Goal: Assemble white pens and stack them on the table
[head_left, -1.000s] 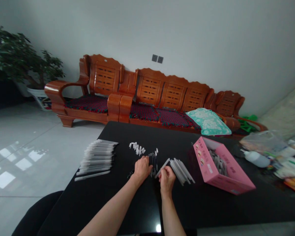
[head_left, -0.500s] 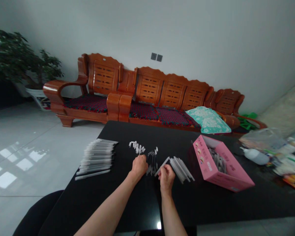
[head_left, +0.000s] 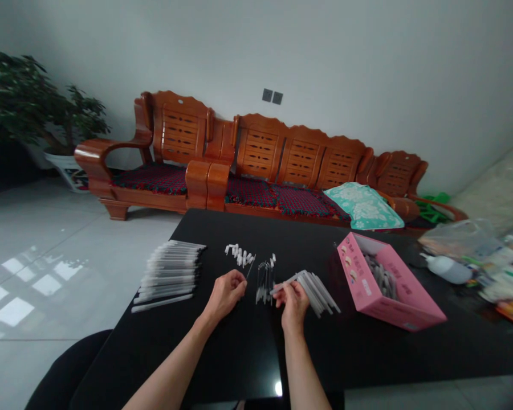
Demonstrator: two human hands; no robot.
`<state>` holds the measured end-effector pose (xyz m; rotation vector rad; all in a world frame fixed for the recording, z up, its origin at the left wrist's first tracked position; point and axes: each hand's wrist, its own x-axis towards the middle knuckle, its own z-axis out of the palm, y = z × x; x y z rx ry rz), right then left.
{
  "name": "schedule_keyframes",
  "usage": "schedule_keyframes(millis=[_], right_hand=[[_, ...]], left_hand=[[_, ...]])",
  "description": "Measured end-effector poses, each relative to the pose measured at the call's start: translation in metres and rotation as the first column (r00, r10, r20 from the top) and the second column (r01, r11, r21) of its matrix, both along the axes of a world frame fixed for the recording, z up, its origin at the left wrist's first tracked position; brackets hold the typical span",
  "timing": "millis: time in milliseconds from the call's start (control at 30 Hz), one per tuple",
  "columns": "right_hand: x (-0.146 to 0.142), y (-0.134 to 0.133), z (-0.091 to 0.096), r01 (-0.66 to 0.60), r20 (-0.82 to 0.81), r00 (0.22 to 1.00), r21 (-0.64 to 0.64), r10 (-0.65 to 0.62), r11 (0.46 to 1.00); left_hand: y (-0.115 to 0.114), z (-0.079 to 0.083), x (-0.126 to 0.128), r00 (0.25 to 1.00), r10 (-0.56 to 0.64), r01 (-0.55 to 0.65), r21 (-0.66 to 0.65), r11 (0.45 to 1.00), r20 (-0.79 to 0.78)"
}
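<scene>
Over the black bench (head_left: 367, 353), the left hand (head_left: 227, 291) pinches a thin rod (head_left: 251, 267), probably light and slippery, best held mid-length; the right hand (head_left: 294, 303) grasps a pale tube (head_left: 292, 279), likely stiff

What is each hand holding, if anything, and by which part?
The left hand pinches a thin rod by its nearer part, the far end sticking out. The right hand holds a pale tube toward its nearer end.

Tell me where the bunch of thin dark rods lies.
In the head view, the bunch of thin dark rods lies on the black table, between the left hand and the right hand.
</scene>
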<state>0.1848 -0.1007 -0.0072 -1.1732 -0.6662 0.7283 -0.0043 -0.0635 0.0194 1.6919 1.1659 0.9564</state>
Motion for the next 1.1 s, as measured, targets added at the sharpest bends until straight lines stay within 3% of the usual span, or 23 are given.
schedule_keyframes(millis=[133,300,833,1100], right_hand=[[-0.004,0.006,0.012,-0.092,-0.196,0.974,0.095,0.110,0.991],[-0.006,0.013,0.024,-0.109,-0.266,0.953,0.149,0.146,0.983],[-0.018,0.009,0.030,-0.190,-0.218,0.953,0.119,0.212,0.975],[-0.036,0.005,0.020,-0.219,-0.234,0.946,0.043,0.223,0.975]], left_hand=[[-0.022,-0.006,-0.015,0.986,-0.105,0.113,-0.057,0.992,0.127],[-0.029,-0.004,-0.019,0.971,-0.191,0.196,-0.023,0.980,0.142],[-0.027,-0.002,-0.020,0.981,-0.191,0.190,0.039,0.981,0.020],[-0.024,-0.002,0.001,0.971,-0.126,0.124,0.025,0.992,0.201]])
